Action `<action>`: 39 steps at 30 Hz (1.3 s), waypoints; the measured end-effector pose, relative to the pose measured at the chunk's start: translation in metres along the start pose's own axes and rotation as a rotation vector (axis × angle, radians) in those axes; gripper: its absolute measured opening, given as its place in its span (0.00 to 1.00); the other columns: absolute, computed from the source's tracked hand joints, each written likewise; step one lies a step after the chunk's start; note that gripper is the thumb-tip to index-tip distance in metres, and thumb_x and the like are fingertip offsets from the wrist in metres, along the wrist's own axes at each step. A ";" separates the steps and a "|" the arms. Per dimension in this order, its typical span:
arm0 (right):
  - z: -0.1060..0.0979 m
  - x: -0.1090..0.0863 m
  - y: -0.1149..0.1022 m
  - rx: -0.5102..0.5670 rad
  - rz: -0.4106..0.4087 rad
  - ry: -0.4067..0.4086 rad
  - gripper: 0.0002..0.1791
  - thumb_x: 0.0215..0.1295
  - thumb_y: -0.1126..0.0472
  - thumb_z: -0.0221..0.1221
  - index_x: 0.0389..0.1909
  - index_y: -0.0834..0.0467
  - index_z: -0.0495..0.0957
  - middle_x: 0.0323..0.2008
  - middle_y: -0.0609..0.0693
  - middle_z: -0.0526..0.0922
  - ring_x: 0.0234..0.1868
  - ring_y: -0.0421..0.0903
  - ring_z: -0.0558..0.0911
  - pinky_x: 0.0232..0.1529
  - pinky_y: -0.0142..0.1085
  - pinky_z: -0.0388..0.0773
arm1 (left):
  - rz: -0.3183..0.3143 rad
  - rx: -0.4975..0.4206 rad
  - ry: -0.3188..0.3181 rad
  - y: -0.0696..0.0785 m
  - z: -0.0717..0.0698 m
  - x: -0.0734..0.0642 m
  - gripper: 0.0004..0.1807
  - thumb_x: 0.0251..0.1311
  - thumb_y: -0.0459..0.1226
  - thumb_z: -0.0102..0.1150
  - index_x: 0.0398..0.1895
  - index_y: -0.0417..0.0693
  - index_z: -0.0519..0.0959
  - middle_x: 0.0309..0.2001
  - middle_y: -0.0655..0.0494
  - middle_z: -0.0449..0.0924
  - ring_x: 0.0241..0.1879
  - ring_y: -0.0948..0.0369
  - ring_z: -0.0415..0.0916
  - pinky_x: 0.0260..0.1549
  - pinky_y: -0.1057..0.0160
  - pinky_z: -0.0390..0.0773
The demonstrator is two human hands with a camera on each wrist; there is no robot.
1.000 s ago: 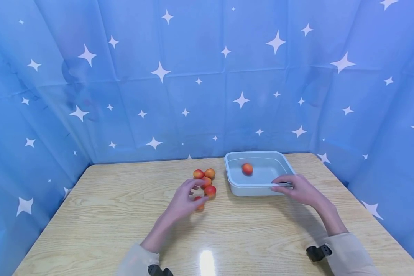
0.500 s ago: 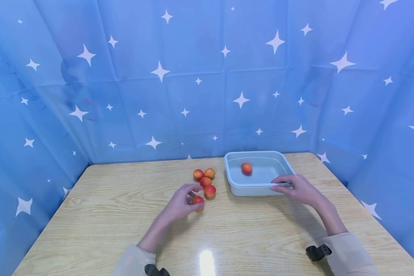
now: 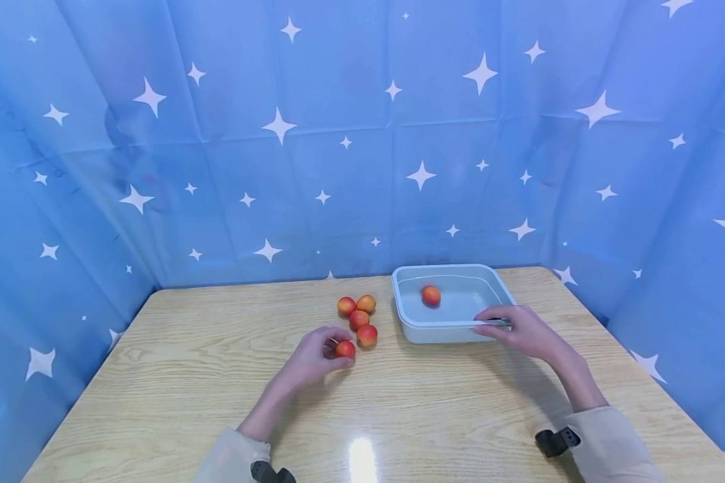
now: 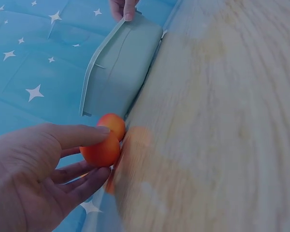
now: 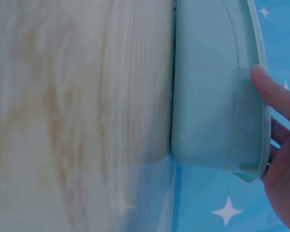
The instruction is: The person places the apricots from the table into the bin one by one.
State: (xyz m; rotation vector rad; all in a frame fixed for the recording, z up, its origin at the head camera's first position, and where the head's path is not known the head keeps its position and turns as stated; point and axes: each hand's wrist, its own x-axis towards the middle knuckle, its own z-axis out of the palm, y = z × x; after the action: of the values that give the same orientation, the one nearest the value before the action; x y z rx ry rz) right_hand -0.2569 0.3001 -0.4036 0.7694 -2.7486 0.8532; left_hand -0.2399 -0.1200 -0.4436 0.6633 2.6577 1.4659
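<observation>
Well, fruit [image 3: 359, 320] on table [image 3: 205, 362], curtain [image 3: 326, 161] behind.

Head view is running bright and even; both wrist views are running dimmer, bluish, low-contrast.

Overexposed glare is whiting out a patch of the wooden surface [image 3: 217, 376] toward its near edge, roughly midway between the side edges. Soft shadows are falling on the surface by the left hand [image 3: 314, 355] and, longer, by the right hand [image 3: 524, 331]. Left wrist: glossy surface is mirroring orange fruit [image 4: 100, 152] along its edge; grain is smearing. Right wrist: grain is blurring, container [image 5: 210, 96] is shading flat.
</observation>
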 end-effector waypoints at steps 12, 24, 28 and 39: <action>0.000 -0.001 0.001 0.003 -0.016 0.006 0.06 0.65 0.57 0.68 0.41 0.52 0.88 0.39 0.42 0.88 0.38 0.36 0.81 0.39 0.36 0.80 | -0.008 -0.046 0.037 0.006 -0.001 0.004 0.22 0.54 0.31 0.73 0.53 0.39 0.81 0.47 0.53 0.82 0.45 0.55 0.79 0.47 0.56 0.82; 0.003 0.000 0.005 -0.018 -0.017 0.008 0.07 0.65 0.56 0.68 0.42 0.51 0.88 0.39 0.41 0.88 0.39 0.35 0.81 0.40 0.36 0.81 | -0.013 -0.124 0.090 0.021 -0.002 0.010 0.22 0.58 0.29 0.70 0.57 0.41 0.80 0.49 0.54 0.80 0.47 0.54 0.78 0.47 0.57 0.83; 0.003 0.001 0.005 -0.023 -0.009 0.008 0.07 0.65 0.55 0.68 0.42 0.51 0.88 0.39 0.41 0.88 0.39 0.35 0.81 0.40 0.37 0.81 | 0.001 -0.140 0.123 0.024 -0.003 0.012 0.22 0.59 0.30 0.70 0.57 0.42 0.80 0.49 0.55 0.80 0.46 0.55 0.77 0.46 0.57 0.82; 0.003 0.001 0.004 -0.016 -0.009 0.007 0.07 0.65 0.56 0.68 0.42 0.52 0.88 0.39 0.41 0.88 0.39 0.35 0.82 0.40 0.37 0.81 | 0.014 -0.157 0.162 0.035 -0.003 0.022 0.21 0.59 0.34 0.71 0.56 0.42 0.80 0.48 0.53 0.81 0.45 0.56 0.80 0.48 0.57 0.82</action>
State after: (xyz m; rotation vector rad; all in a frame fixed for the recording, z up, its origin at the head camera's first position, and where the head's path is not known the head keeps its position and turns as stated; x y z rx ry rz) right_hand -0.2597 0.3005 -0.4079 0.7739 -2.7407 0.8290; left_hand -0.2482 -0.0980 -0.4102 0.5751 2.6181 1.7817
